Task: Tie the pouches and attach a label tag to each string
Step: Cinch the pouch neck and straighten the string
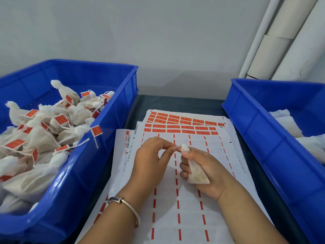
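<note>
My right hand point(207, 170) grips a small white pouch point(197, 174) filled with pale grains, its gathered neck sticking up above my thumb. My left hand point(151, 159) pinches the thin string point(178, 149) at the pouch's neck between thumb and fingertips. Both hands hover over label sheets point(175, 199) on the table. The near sheet is peeled, with only red dashes left. Rows of red label tags point(181, 128) remain on the sheets farther back.
A blue bin point(112, 110) on the left holds several tied pouches with red tags. Another blue bin point(263, 138) on the right holds plain white pouches. White rolls point(274, 50) lean against the wall at the back right. A metal bangle point(126, 206) circles my left wrist.
</note>
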Available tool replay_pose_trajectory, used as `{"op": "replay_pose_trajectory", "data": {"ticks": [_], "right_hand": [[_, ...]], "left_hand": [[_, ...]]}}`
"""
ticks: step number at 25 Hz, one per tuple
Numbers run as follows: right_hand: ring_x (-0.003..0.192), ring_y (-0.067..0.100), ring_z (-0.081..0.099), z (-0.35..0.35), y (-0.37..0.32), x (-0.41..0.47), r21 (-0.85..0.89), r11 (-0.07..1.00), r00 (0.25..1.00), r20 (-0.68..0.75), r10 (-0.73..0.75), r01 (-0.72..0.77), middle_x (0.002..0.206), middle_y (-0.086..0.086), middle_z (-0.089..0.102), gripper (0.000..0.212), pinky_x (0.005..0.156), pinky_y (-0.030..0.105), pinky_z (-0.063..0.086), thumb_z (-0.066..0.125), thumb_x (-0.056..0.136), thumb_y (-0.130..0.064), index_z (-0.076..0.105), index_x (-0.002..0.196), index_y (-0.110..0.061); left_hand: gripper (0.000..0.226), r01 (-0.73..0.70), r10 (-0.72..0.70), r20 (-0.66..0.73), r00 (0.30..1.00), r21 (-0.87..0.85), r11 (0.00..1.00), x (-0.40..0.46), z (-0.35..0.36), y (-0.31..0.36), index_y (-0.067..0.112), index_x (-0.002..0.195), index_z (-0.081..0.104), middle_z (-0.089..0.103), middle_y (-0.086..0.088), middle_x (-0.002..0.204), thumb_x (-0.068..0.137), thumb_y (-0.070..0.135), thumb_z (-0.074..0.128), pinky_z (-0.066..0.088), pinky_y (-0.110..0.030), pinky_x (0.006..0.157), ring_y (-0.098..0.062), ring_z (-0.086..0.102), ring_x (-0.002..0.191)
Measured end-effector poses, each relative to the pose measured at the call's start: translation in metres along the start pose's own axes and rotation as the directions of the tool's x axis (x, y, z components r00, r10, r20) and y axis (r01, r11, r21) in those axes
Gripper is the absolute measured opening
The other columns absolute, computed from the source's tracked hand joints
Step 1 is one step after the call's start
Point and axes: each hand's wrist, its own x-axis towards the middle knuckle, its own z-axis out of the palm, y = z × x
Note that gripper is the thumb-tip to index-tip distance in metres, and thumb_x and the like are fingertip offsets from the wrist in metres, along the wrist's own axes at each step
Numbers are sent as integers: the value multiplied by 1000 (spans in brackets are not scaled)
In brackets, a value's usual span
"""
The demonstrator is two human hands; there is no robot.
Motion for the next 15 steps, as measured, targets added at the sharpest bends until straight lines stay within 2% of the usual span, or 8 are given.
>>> {"op": "replay_pose_trajectory", "data": {"ticks": [2,4,6,10,12,15], "right_hand": [[51,11,49,0,0,0,6,1000,1000,13,10,-10,63,5,50,23,51,25,46,66,79,-9,70,102,-11],[50,11,50,0,0,0,-9,1000,999,40,12,-12,62,6,50,26,50,25,47,56,87,-2,64,110,-8],[49,12,51,1,-1,-1,-19,999,997,72,27,-26,62,6,53,29,49,25,48,52,86,4,60,111,-8],[48,14,51,1,-2,-4,-31,997,987,144,69,-65,63,7,54,35,49,26,48,52,80,7,60,110,-10],[52,14,53,1,-3,-6,-94,995,979,198,49,-31,66,6,54,36,53,27,50,54,80,2,66,109,-15],[63,14,59,2,-7,-12,-100,995,973,229,12,11,74,4,60,29,62,28,51,67,74,-26,71,103,-23]], "left_hand": [[1,-16,17,-14,1000,44,999,0,1,0,41,80,55,47,33,76,79,42,55,36,-7,66,8,50,79],[7,-18,20,-34,999,63,998,0,1,-1,43,78,53,45,34,75,81,38,58,34,-5,65,10,50,80],[17,30,-25,-101,995,50,998,2,-3,-3,44,77,51,47,33,76,83,32,62,34,-4,62,15,48,84],[16,109,-103,-231,967,15,994,4,-7,-4,41,78,54,49,31,75,83,31,64,33,-6,63,14,50,80],[18,106,-106,-246,964,-16,994,3,-7,-1,44,73,51,50,31,74,82,33,63,33,-8,62,19,48,85],[8,154,-177,-232,956,-114,981,4,-12,9,47,70,52,53,31,76,75,45,57,37,-9,62,11,53,83]]}}
